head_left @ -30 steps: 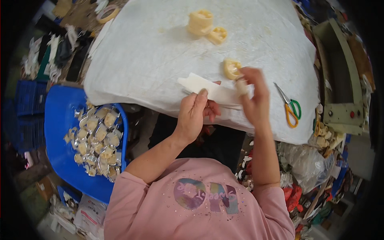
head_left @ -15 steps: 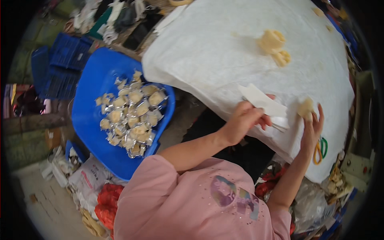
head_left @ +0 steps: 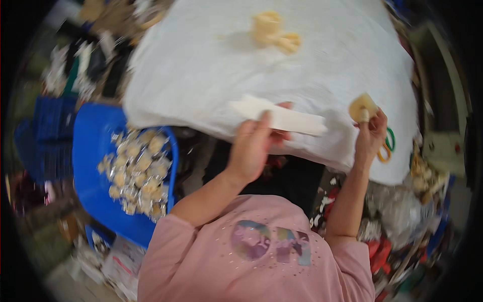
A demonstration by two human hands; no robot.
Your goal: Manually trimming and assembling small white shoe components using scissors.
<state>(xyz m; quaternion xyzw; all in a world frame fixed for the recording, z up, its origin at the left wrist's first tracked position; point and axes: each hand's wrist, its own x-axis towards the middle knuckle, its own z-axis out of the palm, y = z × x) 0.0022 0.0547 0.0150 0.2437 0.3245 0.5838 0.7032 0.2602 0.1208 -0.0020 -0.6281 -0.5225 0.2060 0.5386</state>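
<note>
Gripping white packet (head_left: 276, 117) at table edge (head_left: 322, 151)

Surface (head_left: 211, 75): wide, covered by a white, slightly wrinkled cloth that hangs over the near edge. Picture blurred; fine detail lost.

On it, far side, near the middle: a pale yellow roll of tape (head_left: 265, 25) standing up, with a second, flatter pale yellow roll (head_left: 289, 42) touching it on its right.

At the near right edge: a pair of scissors with green and orange handles (head_left: 386, 146), partly hidden.

Rest of the cloth shows only faint yellowish specks around the rolls.
</note>
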